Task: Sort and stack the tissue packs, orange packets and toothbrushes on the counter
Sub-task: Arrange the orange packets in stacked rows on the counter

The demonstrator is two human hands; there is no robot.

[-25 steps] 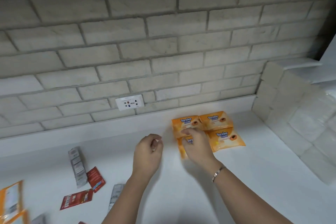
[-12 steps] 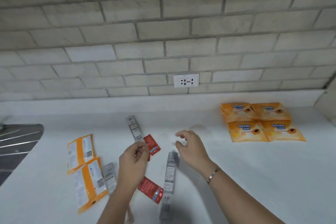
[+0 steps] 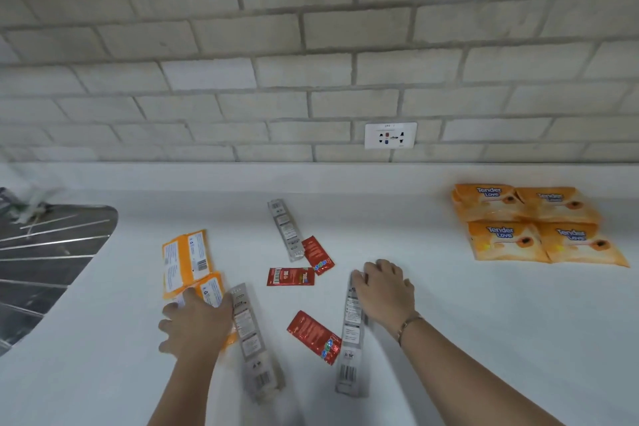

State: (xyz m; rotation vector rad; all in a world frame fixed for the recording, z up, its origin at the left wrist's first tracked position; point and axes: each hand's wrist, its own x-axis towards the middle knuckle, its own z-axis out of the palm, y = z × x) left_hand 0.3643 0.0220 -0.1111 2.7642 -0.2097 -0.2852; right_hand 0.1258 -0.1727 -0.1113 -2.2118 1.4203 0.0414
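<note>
**Both hands down among the loose packs**

My left hand [image 3: 195,325] lies with fingers spread flat on the nearer of two face-down orange packets [image 3: 186,259], whose white label print is too small to read. My right hand [image 3: 385,294] curls its fingers over the far end of a grey toothbrush pack [image 3: 351,339]. A second toothbrush pack [image 3: 254,339] lies just beside my left thumb, and a third toothbrush pack [image 3: 285,230] lies farther back. Three red sachets [image 3: 290,276] are scattered between them on the white desk [image 3: 449,322]. Well to the right, four orange tissue packs [image 3: 536,225] reading "Tender Love" sit two by two.
</note>
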